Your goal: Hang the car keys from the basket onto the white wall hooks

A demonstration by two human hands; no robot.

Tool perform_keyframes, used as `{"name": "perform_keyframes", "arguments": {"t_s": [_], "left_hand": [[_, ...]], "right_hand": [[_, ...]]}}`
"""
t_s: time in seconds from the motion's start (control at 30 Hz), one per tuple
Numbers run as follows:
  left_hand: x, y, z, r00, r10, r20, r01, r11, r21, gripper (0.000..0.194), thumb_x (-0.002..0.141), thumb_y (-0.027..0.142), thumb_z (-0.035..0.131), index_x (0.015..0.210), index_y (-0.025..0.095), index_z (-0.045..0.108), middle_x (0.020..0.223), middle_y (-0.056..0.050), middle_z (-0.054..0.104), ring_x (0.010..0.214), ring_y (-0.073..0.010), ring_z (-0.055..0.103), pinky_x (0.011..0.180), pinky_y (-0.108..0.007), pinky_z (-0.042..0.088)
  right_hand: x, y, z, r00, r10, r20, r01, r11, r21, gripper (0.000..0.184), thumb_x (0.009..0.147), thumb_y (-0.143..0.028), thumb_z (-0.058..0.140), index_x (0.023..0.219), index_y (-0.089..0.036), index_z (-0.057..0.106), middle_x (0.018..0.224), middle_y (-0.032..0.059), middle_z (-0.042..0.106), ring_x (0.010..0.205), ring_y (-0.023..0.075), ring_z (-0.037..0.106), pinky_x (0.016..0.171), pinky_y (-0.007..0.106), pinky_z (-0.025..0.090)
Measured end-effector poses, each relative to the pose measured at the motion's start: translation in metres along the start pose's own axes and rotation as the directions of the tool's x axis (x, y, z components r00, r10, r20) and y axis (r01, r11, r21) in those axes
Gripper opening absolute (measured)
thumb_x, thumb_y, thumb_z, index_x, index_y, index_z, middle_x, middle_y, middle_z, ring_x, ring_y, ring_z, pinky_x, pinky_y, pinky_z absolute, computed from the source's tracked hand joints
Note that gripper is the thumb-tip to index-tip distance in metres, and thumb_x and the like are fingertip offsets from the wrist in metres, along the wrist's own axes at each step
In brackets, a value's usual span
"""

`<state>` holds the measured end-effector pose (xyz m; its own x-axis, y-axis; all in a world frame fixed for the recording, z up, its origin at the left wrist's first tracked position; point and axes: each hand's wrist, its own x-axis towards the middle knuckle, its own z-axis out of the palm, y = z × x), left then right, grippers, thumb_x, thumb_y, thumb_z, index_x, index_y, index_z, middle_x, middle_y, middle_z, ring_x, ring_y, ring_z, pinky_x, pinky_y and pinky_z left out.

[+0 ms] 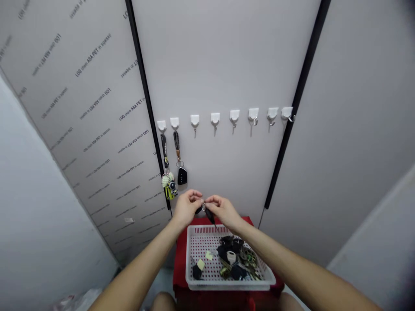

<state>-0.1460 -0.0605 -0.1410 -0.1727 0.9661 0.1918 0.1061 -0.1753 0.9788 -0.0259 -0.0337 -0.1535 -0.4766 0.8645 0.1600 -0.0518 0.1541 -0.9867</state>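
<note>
My left hand [187, 208] and my right hand [223, 211] meet above the far edge of a white plastic basket [191, 242]. Between my fingertips is a small metal key ring [204, 207]. A black key [210, 215] hangs from it under my right fingers, its blade pointing down. Another dark piece [199, 210] shows by my left thumb; its kind I cannot make out. Both hands are closed in a pinch on this set. Inside the basket lies a pile of keys [231, 257], and a black key [196, 272] with a yellow tag lies apart at the left.
A row of several white hooks [215, 118] is fixed to the grey wall panel. A strap with charms [169, 181] hangs on the leftmost hook, a black car key [182, 176] on the one beside it. Under the basket is a red surface [181, 259]. Black strips [142, 73] edge the panel.
</note>
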Motion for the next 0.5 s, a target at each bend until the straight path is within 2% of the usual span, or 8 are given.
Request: {"name": "perform_keyframes", "arguments": {"t_s": [0.1, 0.2, 0.37, 0.5], "left_hand": [[0.011, 0.020, -0.001, 0.991, 0.132, -0.027, -0.125, 0.977, 0.171, 0.010, 0.053, 0.015, 0.052, 0.063, 0.014, 0.049, 0.049, 0.005, 0.048, 0.046, -0.0054, 0.043, 0.046, -0.017, 0.032], [0.026, 0.050, -0.003, 0.972, 0.231, -0.054, -0.209, 0.943, 0.259, 0.009, 0.054, 0.013, 0.051, 0.062, 0.014, 0.049, 0.049, 0.005, 0.048, 0.047, -0.0059, 0.043, 0.048, -0.018, 0.033], [0.053, 0.105, -0.006, 0.919, 0.353, -0.177, -0.287, 0.905, 0.315, 0.006, 0.055, 0.015, 0.052, 0.059, 0.013, 0.048, 0.049, 0.004, 0.047, 0.046, -0.0055, 0.042, 0.047, -0.018, 0.034], [0.072, 0.134, -0.010, 0.858, 0.459, -0.231, -0.359, 0.857, 0.369, 0.005, 0.057, 0.017, 0.051, 0.058, 0.012, 0.050, 0.052, 0.003, 0.050, 0.049, -0.0064, 0.044, 0.051, -0.019, 0.036]], "right_hand": [[0.013, -0.017, 0.000, 0.995, -0.091, -0.030, 0.087, 0.990, -0.114, 0.009, 0.057, -0.023, 0.047, 0.055, -0.014, 0.046, 0.046, -0.0059, 0.042, 0.043, 0.0040, 0.036, 0.045, 0.019, 0.030], [0.029, -0.045, 0.000, 0.984, -0.172, -0.049, 0.160, 0.969, -0.187, 0.008, 0.057, -0.020, 0.046, 0.053, -0.013, 0.046, 0.046, -0.0056, 0.043, 0.044, 0.0043, 0.037, 0.047, 0.019, 0.031], [0.056, -0.096, 0.003, 0.951, -0.281, -0.126, 0.268, 0.957, -0.111, 0.012, 0.057, -0.025, 0.046, 0.057, -0.013, 0.047, 0.048, -0.0050, 0.045, 0.045, 0.0042, 0.038, 0.045, 0.018, 0.032], [0.077, -0.125, 0.006, 0.904, -0.379, -0.198, 0.362, 0.925, -0.113, 0.015, 0.056, -0.027, 0.048, 0.056, -0.012, 0.047, 0.047, -0.0044, 0.046, 0.042, 0.0035, 0.037, 0.043, 0.017, 0.032]]}}
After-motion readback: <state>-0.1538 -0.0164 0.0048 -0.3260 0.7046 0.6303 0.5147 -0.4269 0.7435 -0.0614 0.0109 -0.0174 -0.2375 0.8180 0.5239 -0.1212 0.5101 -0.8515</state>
